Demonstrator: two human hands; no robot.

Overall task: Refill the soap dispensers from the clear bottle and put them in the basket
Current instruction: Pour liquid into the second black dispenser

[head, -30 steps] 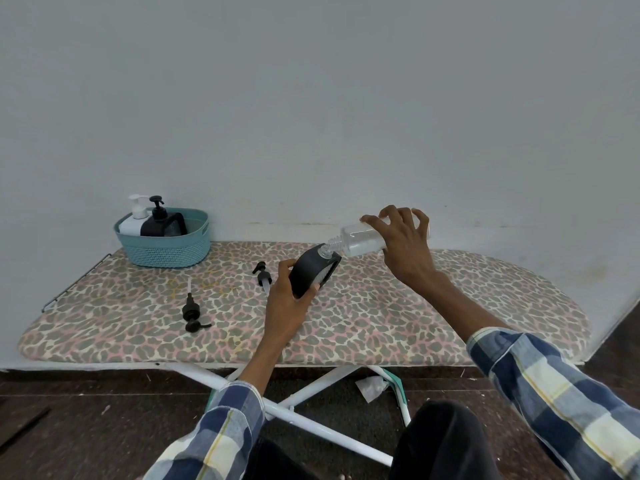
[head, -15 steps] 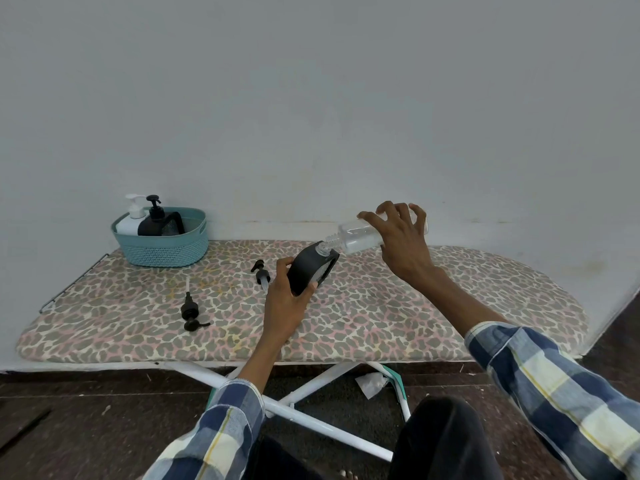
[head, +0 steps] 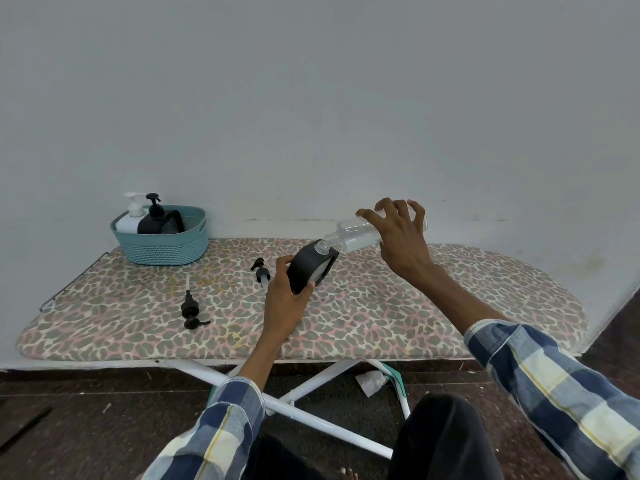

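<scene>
My left hand [head: 284, 299] grips a black soap dispenser [head: 309, 268] tilted to the right above the ironing board [head: 450, 292]. My right hand [head: 401, 240] holds the clear bottle [head: 353, 233] on its side, neck down-left, its mouth at the dispenser's opening. Two black pump heads lie loose on the board: one [head: 192, 308] at the left, one [head: 261, 271] just left of my left hand. The teal basket [head: 162, 249] at the board's back left holds a white dispenser [head: 130, 218] and a black dispenser [head: 157, 220].
The board has a leopard-print cover and white crossed legs [head: 304, 393]. A grey wall runs close behind it. Dark floor lies below, with a crumpled white scrap [head: 370, 381] under the board. A wire rack edge [head: 69, 282] sticks out at the board's left end.
Both hands have kept their grips with the bottle still tipped into the dispenser. The bottle and dispenser shifted only slightly.
</scene>
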